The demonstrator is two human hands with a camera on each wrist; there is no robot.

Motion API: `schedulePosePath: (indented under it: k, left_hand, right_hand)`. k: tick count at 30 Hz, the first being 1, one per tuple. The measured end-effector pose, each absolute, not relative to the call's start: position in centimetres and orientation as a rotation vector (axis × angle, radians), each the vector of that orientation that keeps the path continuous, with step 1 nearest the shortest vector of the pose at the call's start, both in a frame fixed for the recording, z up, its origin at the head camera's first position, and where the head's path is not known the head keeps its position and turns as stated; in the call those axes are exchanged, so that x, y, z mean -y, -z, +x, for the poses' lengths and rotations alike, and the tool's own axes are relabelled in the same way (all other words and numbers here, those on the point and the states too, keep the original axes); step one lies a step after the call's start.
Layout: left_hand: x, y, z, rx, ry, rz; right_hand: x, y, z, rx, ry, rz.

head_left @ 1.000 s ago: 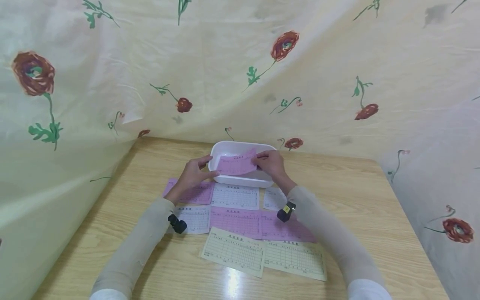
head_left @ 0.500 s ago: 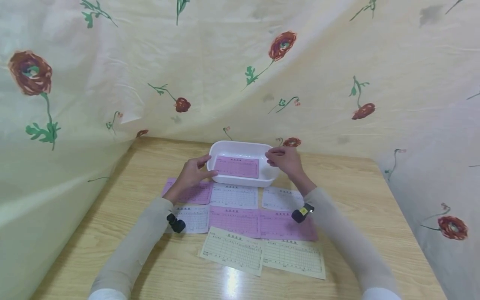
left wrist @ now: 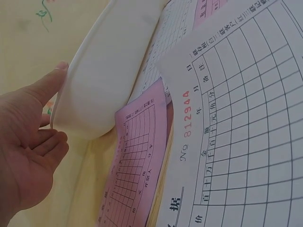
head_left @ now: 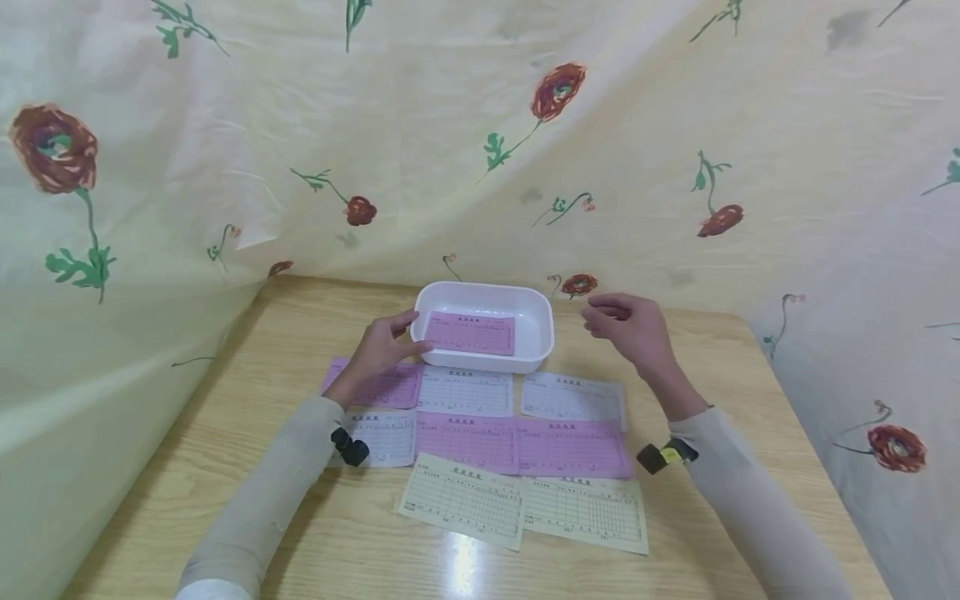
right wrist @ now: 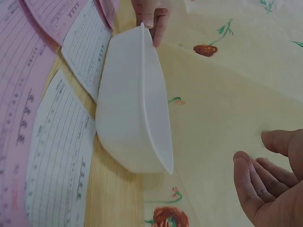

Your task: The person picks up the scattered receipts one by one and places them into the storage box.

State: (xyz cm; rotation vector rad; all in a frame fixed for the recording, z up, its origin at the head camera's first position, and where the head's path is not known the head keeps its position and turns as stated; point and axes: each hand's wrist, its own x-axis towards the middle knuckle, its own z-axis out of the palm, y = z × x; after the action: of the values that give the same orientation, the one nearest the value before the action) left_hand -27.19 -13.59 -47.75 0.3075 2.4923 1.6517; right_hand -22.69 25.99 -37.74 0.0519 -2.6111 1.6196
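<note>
A white plastic tray (head_left: 534,333) stands at the back of the table, with a pink receipt slip (head_left: 471,333) lying flat inside. My left hand (head_left: 378,354) holds the tray's left end, thumb and fingers spread about its corner; the left wrist view has the thumb on the rim (left wrist: 56,106). To the right of the tray, my right hand (head_left: 630,329) hovers with loosely bent fingers and nothing between them. In the right wrist view that hand (right wrist: 274,179) is apart from the tray (right wrist: 123,104).
In front of the tray lie white slips (head_left: 465,393), pink slips (head_left: 573,447) and cream slips (head_left: 461,502), in rows on the wooden table (head_left: 360,533). Another pink slip (head_left: 390,387) is partly under my left arm. A flowered cloth (head_left: 450,167) hangs behind the table.
My right hand has let go of the pink slip, which now lies flat in the tray. That hand has moved right, out of the tray. The left hand has stayed at the tray's end.
</note>
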Motion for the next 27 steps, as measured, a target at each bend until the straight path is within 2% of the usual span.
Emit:
schedulePosePath:
  k: [13,27]
  left_hand:
    - [13.5,47.7,-27.1,-2.513,-1.639,0.304]
    - [13.6,47.7,-27.2,-2.517,-1.625,0.304]
  right_hand:
    - [-30.8,41.9,-19.0,2.639,-1.514,-0.057]
    - [-32.9,46.1,-17.0,2.857,-1.291,-0.279]
